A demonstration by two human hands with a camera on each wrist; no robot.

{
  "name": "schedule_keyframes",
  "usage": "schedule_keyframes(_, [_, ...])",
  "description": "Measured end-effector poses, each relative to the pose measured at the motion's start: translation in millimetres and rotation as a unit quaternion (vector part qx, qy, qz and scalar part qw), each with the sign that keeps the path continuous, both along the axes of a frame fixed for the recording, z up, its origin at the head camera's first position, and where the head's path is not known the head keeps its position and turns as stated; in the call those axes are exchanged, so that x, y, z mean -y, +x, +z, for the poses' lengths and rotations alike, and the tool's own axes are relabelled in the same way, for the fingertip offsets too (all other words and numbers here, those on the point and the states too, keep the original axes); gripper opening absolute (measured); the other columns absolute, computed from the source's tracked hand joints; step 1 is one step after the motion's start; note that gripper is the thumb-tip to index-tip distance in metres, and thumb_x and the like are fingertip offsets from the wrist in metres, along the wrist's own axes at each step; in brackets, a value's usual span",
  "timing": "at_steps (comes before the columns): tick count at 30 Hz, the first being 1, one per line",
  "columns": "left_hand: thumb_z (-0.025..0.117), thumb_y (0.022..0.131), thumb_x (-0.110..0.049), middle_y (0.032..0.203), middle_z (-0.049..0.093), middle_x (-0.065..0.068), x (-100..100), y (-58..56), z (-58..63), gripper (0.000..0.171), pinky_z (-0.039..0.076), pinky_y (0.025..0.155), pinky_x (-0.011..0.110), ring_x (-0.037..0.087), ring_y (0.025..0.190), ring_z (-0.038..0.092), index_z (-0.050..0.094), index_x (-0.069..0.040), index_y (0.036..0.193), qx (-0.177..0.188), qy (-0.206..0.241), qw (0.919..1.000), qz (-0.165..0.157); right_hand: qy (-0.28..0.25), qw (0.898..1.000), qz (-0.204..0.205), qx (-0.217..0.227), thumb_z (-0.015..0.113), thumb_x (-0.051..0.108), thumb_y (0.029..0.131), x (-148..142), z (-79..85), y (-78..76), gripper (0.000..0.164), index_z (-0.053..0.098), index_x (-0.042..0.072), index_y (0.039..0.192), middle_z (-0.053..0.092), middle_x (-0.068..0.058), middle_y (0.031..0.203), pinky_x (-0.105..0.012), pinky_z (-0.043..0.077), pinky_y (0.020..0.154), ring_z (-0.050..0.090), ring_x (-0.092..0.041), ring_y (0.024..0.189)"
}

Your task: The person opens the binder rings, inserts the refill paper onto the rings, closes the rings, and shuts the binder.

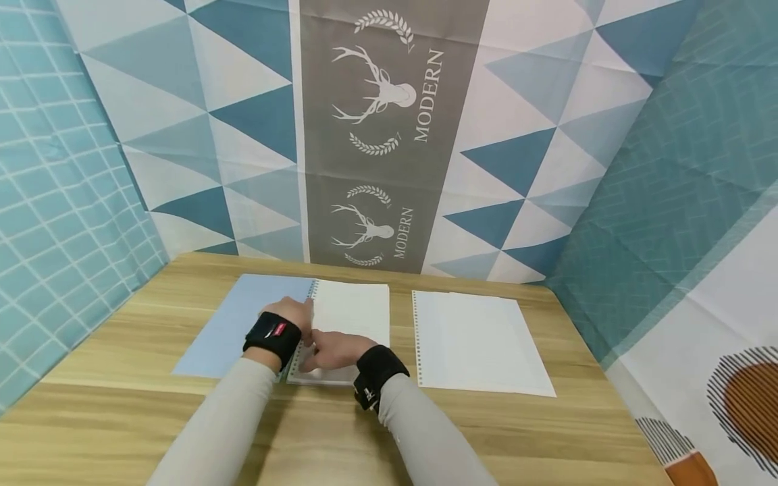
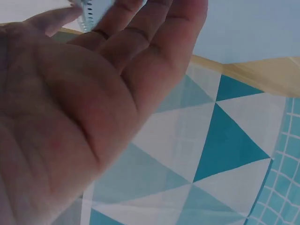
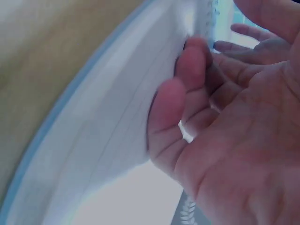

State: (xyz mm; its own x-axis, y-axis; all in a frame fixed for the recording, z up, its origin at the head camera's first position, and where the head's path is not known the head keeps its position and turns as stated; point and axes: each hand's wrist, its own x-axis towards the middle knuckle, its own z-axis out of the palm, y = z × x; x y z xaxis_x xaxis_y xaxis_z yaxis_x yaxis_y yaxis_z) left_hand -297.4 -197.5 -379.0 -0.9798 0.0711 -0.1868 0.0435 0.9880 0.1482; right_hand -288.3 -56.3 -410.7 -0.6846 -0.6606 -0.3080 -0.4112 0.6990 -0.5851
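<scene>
A spiral notebook lies open on the table, its light blue cover [image 1: 227, 320] folded out to the left and its white page [image 1: 352, 304] to the right. My left hand [image 1: 290, 316] lies over the binding, fingers extended along it, palm above the cover side in the left wrist view. My right hand [image 1: 339, 349] rests on the lower page, its loosely bent fingers [image 3: 166, 105] against the paper in the right wrist view. Both hands meet near the spiral binding [image 1: 296, 364]. Nothing shows in either grasp, though the fingertips at the binding are partly hidden.
Loose white sheets [image 1: 480, 344] with punched holes along their left edge lie to the right of the notebook. The wooden table [image 1: 152, 432] is backed by a patterned cloth [image 1: 255, 135] and flanked by cloths on both sides.
</scene>
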Motion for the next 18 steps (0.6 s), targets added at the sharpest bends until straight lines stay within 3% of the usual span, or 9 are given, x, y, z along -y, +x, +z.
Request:
schedule_keyframes(2, [0.078, 0.083, -0.019, 0.129, 0.060, 0.032, 2.4, -3.6, 4.1, 0.081, 0.053, 0.093, 0.058, 0.042, 0.111, 0.064, 0.040, -0.004, 0.153, 0.021, 0.003, 0.9998, 0.003, 0.000, 1.000, -0.019, 0.014, 0.064, 0.035, 0.098, 0.0, 2.0, -3.3, 0.062, 0.040, 0.009, 0.150, 0.060, -0.008, 0.140, -0.029, 0.052, 0.090, 0.064, -0.018, 0.113])
schedule_keyframes(5, [0.077, 0.087, -0.020, 0.149, 0.047, 0.032, 8.2, -11.6, 9.4, 0.089, 0.045, 0.108, 0.057, 0.042, 0.129, 0.054, 0.027, -0.003, 0.159, 0.065, 0.022, 0.9976, 0.005, -0.005, 0.999, -0.047, 0.026, 0.064, 0.031, 0.099, 1.4, 6.8, -5.5, 0.051, 0.044, 0.011, 0.141, 0.067, -0.006, 0.098, -0.027, 0.049, 0.065, 0.061, -0.016, 0.073])
schedule_keyframes(7, [0.076, 0.087, -0.019, 0.153, 0.045, 0.029, 9.9, -15.4, 12.4, 0.088, 0.044, 0.111, 0.053, 0.039, 0.132, 0.052, 0.028, -0.001, 0.159, 0.084, 0.019, 0.9963, -0.001, -0.006, 0.998, -0.059, 0.031, 0.064, 0.027, 0.098, 3.3, 10.5, -6.3, 0.044, 0.044, 0.012, 0.135, 0.057, -0.003, 0.074, -0.027, 0.042, 0.054, 0.050, -0.016, 0.058])
schedule_keyframes(9, [0.076, 0.087, -0.020, 0.153, 0.047, 0.028, 9.9, -19.6, 13.3, 0.086, 0.044, 0.112, 0.051, 0.037, 0.133, 0.052, 0.031, 0.000, 0.157, 0.090, 0.006, 0.9958, -0.014, 0.002, 0.998, -0.064, 0.020, 0.064, 0.022, 0.097, 5.7, 12.5, -8.2, 0.037, 0.044, 0.014, 0.128, 0.048, -0.001, 0.062, -0.027, 0.037, 0.048, 0.042, -0.016, 0.050])
schedule_keyframes(11, [0.076, 0.087, -0.020, 0.150, 0.050, 0.027, 7.4, -21.6, 12.8, 0.081, 0.046, 0.110, 0.049, 0.036, 0.132, 0.054, 0.036, 0.002, 0.154, 0.086, -0.016, 0.9956, -0.034, 0.020, 0.998, -0.066, 0.003, 0.062, 0.018, 0.096, 8.1, 12.7, -11.8, 0.032, 0.044, 0.016, 0.122, 0.048, -0.002, 0.061, -0.028, 0.035, 0.046, 0.041, -0.018, 0.048])
schedule_keyframes(13, [0.076, 0.087, -0.020, 0.146, 0.055, 0.025, 4.7, -22.3, 11.0, 0.076, 0.048, 0.106, 0.046, 0.033, 0.123, 0.058, 0.041, 0.002, 0.151, 0.082, -0.024, 0.9957, -0.035, 0.051, 0.996, -0.052, -0.051, 0.060, 0.015, 0.096, 10.0, 11.4, -16.4, 0.026, 0.047, 0.017, 0.118, 0.057, -0.003, 0.072, -0.029, 0.040, 0.052, 0.049, -0.018, 0.057])
schedule_keyframes(18, [0.076, 0.086, -0.012, 0.116, 0.066, 0.017, 0.6, -13.4, 9.1, 0.045, 0.051, 0.087, 0.041, 0.027, 0.095, 0.057, 0.062, -0.005, 0.127, 0.060, -0.006, 0.9982, 0.002, 0.087, 0.979, -0.001, -0.186, 0.062, 0.015, 0.097, 15.6, 0.7, -36.5, 0.003, 0.061, 0.015, 0.099, 0.067, -0.003, 0.099, -0.026, 0.046, 0.078, 0.057, -0.015, 0.089])
